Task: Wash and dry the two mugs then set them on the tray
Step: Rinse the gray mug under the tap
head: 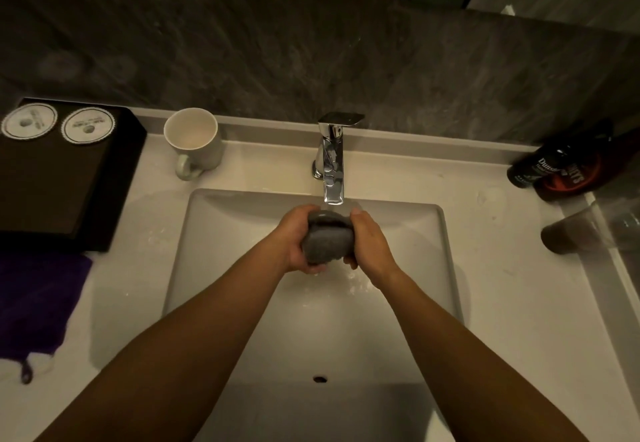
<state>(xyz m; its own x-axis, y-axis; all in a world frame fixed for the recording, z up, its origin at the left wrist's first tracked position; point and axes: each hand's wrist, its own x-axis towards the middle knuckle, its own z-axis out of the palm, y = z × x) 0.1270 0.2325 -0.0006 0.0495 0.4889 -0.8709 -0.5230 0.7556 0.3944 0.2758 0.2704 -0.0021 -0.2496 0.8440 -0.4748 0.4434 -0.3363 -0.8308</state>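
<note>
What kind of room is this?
Probably a hotel bathroom: a white sink with a chrome tap, toiletry bottles on the counter, and a black tray with paper coasters. The left hand and right hand hold a grey mug under the tap.

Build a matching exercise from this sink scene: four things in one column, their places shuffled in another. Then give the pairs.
Things
1. grey mug
2. white mug
3. purple cloth
4. dark bottle

Places
A. far right of the counter
B. held by the left hand and right hand under the faucet
C. standing on the counter left of the faucet
D. on the counter, on the near side of the black tray

Pairs: 1-B, 2-C, 3-D, 4-A
</note>
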